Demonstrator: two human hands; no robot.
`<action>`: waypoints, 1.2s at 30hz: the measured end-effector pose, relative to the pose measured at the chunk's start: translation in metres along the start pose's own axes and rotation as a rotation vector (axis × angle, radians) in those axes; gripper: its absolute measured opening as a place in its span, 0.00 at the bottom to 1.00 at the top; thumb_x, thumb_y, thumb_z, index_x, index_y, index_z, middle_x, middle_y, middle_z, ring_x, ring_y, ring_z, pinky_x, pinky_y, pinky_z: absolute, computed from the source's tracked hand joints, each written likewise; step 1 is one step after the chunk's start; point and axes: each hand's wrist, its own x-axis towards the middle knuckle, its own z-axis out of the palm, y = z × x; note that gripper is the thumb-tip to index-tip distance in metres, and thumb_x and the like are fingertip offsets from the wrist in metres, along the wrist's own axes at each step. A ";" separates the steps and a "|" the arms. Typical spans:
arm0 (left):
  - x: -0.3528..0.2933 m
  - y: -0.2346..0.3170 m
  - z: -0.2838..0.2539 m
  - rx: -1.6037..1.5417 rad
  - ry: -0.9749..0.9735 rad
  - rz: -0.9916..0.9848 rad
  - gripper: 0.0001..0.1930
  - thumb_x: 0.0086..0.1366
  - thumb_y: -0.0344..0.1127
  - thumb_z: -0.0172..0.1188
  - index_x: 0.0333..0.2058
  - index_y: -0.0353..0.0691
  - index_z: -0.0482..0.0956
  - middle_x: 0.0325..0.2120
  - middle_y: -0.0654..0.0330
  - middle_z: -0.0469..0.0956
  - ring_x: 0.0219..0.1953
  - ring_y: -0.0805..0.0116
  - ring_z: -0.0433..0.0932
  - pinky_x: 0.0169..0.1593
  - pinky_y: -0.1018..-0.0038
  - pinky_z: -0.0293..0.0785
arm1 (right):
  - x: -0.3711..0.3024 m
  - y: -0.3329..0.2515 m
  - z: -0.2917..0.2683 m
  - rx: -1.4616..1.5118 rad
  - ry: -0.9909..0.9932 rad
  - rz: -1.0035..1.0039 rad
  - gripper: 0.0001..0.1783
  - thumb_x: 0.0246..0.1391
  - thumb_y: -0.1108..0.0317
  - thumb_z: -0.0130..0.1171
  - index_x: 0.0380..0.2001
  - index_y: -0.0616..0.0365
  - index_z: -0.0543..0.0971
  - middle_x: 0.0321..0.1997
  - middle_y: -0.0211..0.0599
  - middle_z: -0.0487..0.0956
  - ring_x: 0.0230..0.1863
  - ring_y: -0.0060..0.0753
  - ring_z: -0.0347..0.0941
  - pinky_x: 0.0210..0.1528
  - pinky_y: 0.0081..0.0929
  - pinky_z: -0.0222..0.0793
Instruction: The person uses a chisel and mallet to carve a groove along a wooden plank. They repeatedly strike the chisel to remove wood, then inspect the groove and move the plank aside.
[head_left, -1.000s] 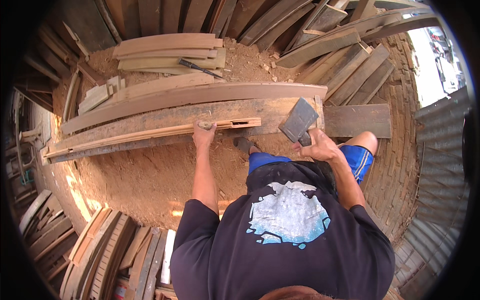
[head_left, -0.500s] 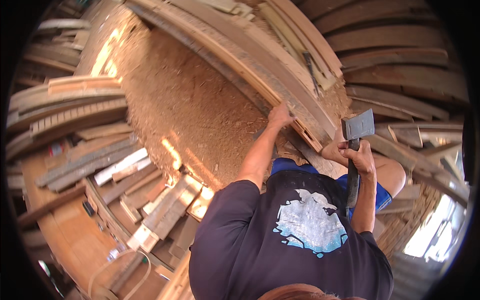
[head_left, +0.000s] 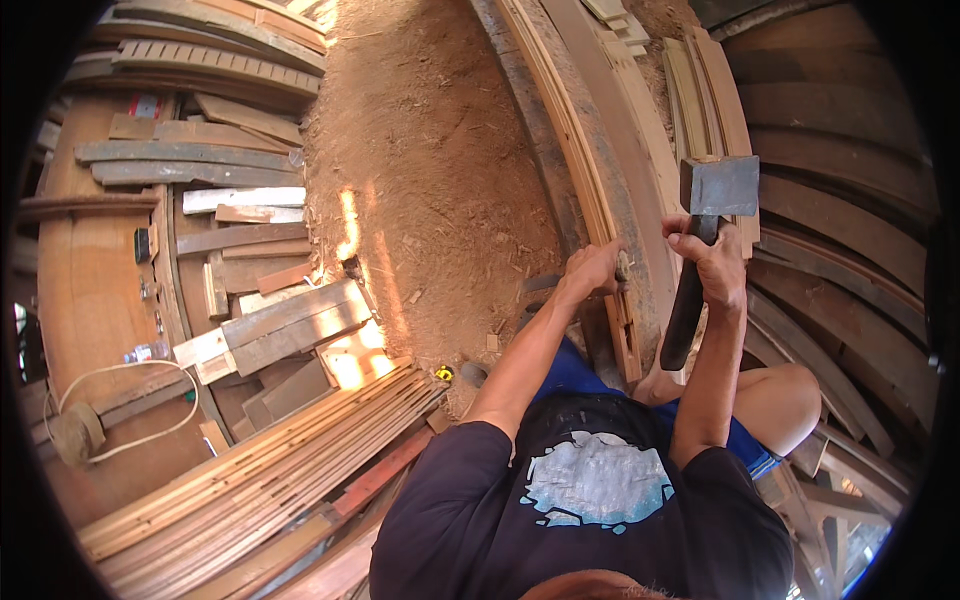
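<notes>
My right hand grips a mallet by its dark handle, close under the head. The head is a grey rectangular block, held upright over the timber at the right, and the handle points down toward my lap. In front of me my left hand is closed over a long, narrow wooden strip. Something small and dark shows beside its fingers, too hidden to name. Below that hand, near the strip's close end, a slot is cut into the wood. The strip lies along a wider, worn board.
Stacked boards line the right side. Several offcuts and a brown wooden panel lie at the left. Long strips are bundled at lower left, with a yellow tape measure at their end. Shavings cover the dirt floor.
The view has swung, so the boards now run more steeply up the picture. My left hand has gone from resting on the strip to curled fingers. The mallet stays in my right hand.
</notes>
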 end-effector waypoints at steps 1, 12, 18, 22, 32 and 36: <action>0.001 -0.002 0.004 0.008 0.020 0.003 0.37 0.50 0.47 0.79 0.58 0.52 0.71 0.42 0.49 0.84 0.51 0.44 0.81 0.54 0.54 0.76 | 0.007 0.002 0.001 0.028 -0.014 -0.036 0.16 0.43 0.71 0.68 0.37 0.67 0.86 0.33 0.33 0.83 0.36 0.25 0.77 0.44 0.25 0.71; -0.003 0.002 0.011 0.030 0.076 0.053 0.36 0.49 0.45 0.79 0.56 0.51 0.73 0.42 0.51 0.85 0.51 0.47 0.81 0.54 0.55 0.76 | 0.014 0.030 0.000 0.166 -0.117 -0.204 0.17 0.45 0.74 0.72 0.40 0.67 0.84 0.37 0.35 0.84 0.37 0.24 0.78 0.46 0.26 0.74; -0.008 0.015 0.013 0.064 0.081 -0.002 0.37 0.47 0.44 0.80 0.56 0.49 0.74 0.43 0.50 0.85 0.52 0.49 0.81 0.56 0.56 0.76 | -0.039 0.047 -0.050 0.104 -0.141 -0.215 0.19 0.44 0.71 0.76 0.40 0.65 0.83 0.38 0.37 0.85 0.36 0.23 0.78 0.42 0.23 0.73; -0.002 0.017 0.018 0.056 0.109 -0.046 0.41 0.45 0.43 0.82 0.60 0.49 0.74 0.45 0.50 0.85 0.53 0.49 0.82 0.58 0.59 0.76 | -0.068 0.066 -0.085 0.167 -0.111 -0.348 0.20 0.45 0.68 0.78 0.40 0.66 0.83 0.37 0.38 0.84 0.35 0.23 0.79 0.38 0.22 0.73; -0.062 0.027 0.093 0.012 0.400 -0.172 0.60 0.47 0.44 0.79 0.73 0.34 0.51 0.51 0.37 0.79 0.56 0.42 0.78 0.62 0.59 0.73 | -0.165 0.088 -0.161 0.257 -0.111 -0.321 0.19 0.47 0.67 0.77 0.38 0.69 0.83 0.35 0.39 0.83 0.27 0.22 0.77 0.32 0.23 0.75; -0.084 0.036 0.137 -0.014 0.388 -0.159 0.61 0.46 0.43 0.80 0.72 0.31 0.50 0.49 0.36 0.80 0.55 0.44 0.80 0.61 0.60 0.74 | -0.201 0.122 -0.172 0.354 -0.120 -0.280 0.16 0.48 0.69 0.77 0.35 0.68 0.82 0.36 0.39 0.83 0.27 0.24 0.78 0.31 0.23 0.74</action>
